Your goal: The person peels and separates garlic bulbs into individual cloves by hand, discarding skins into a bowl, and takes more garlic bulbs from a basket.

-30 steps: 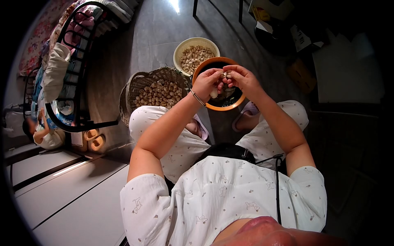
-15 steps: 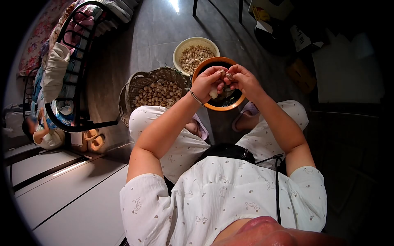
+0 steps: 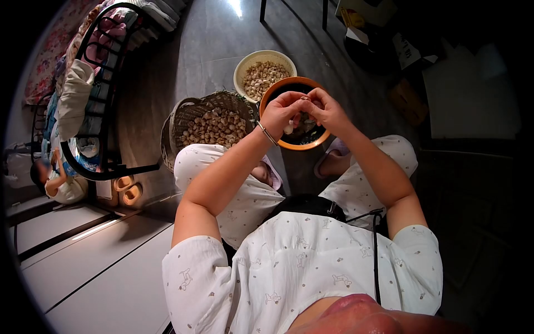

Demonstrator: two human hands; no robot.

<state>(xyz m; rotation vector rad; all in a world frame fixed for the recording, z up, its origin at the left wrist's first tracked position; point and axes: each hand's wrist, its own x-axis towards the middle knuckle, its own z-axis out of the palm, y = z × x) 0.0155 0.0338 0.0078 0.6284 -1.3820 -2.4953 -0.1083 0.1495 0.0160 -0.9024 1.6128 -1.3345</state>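
Observation:
My left hand (image 3: 281,115) and my right hand (image 3: 330,116) meet above an orange-rimmed basin (image 3: 305,147) with a dark inside. Both are closed, fingertips pinched together around a small piece of garlic that the fingers mostly hide. A pale garlic clove (image 3: 288,127) shows under the fingers of my left hand. Pale bits, looking like skins, lie in the basin. Behind it on the left, a cream bowl (image 3: 238,74) holds many loose garlic cloves (image 3: 261,79). Left of my hands, a woven basket (image 3: 171,119) contains many garlic bulbs (image 3: 215,127).
My knees flank the basin on the grey floor (image 3: 208,50). A black metal bed frame (image 3: 111,169) with bedding stands at left, near tan slippers (image 3: 132,194). Another person (image 3: 65,186) sits at far left. Boxes (image 3: 411,53) stand at back right.
My fingertips have drawn closer together over the basin, and my right hand has turned slightly inward, covering more of the garlic. The bowl, basket and basin stay in place.

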